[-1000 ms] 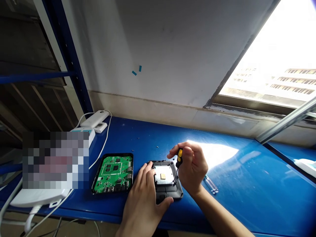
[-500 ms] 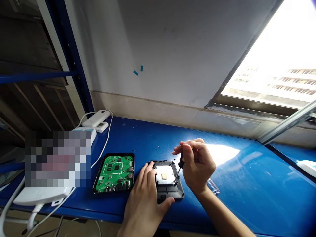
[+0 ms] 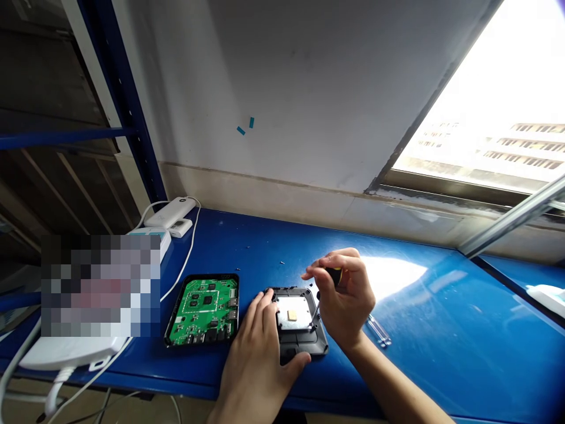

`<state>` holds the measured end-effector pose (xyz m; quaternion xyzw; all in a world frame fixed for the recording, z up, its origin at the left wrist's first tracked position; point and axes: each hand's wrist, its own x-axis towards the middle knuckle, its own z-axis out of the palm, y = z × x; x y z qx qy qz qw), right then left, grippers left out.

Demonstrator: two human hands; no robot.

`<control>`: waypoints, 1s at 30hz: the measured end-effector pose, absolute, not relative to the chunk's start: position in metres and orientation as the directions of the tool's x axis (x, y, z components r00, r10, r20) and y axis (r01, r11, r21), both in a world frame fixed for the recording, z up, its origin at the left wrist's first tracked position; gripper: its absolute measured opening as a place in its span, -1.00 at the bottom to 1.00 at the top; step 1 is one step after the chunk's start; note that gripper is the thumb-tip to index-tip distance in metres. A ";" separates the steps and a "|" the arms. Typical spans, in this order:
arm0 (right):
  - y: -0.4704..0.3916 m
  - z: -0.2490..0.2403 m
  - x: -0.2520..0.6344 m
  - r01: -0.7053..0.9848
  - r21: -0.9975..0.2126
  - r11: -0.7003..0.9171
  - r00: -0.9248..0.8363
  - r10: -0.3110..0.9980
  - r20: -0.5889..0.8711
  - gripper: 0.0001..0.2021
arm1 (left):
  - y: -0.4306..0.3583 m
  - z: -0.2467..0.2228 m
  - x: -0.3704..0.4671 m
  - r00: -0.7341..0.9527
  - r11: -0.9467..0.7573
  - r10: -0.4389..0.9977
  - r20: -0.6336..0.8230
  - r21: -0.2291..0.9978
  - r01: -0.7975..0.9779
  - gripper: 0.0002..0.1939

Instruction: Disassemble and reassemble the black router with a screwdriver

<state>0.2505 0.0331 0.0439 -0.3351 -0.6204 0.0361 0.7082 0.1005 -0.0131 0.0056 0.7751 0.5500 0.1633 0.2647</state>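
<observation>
My left hand [image 3: 256,350] holds the black plastic cover [image 3: 304,341] flat on the table, fingers along its left side and thumb at its front edge. A silver metal plate [image 3: 302,305] with a small tan pad [image 3: 292,315] is set in the cover. My right hand [image 3: 346,303] is closed around a screwdriver [image 3: 336,275] with a black and yellow handle. Its shaft points down at the plate's right edge; the tip is too small to place exactly. Left of my left hand lies a black housing [image 3: 239,297] with a green circuit board [image 3: 185,327] inside.
Several tiny screws [image 3: 282,262] lie on the blue table [image 3: 441,353] behind the parts. A clear plastic piece [image 3: 378,331] is beside my right wrist. White devices [image 3: 170,212] and a white cable [image 3: 188,253] sit at the left, partly pixelated. A wall stands behind.
My right hand has shifted slightly left and turned a little, so the screwdriver's handle sits more upright and deeper in the fingers. My left hand keeps its place on the cover.
</observation>
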 end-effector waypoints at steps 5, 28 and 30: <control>0.031 0.041 0.247 0.369 -0.577 0.728 0.237 0.527 0.816 -0.82 | -0.013 0.006 0.100 0.339 -0.249 0.940 -0.045 0.590 0.768 -0.26; 0.035 0.044 0.251 0.339 -0.555 0.760 0.260 0.491 0.831 -0.97 | -0.012 0.008 0.100 0.339 -0.244 0.939 -0.058 0.581 0.776 -0.24; 0.034 0.043 0.252 0.393 -0.570 0.721 0.279 0.497 0.822 -0.92 | -0.012 0.008 0.100 0.334 -0.238 0.941 -0.062 0.580 0.779 -0.25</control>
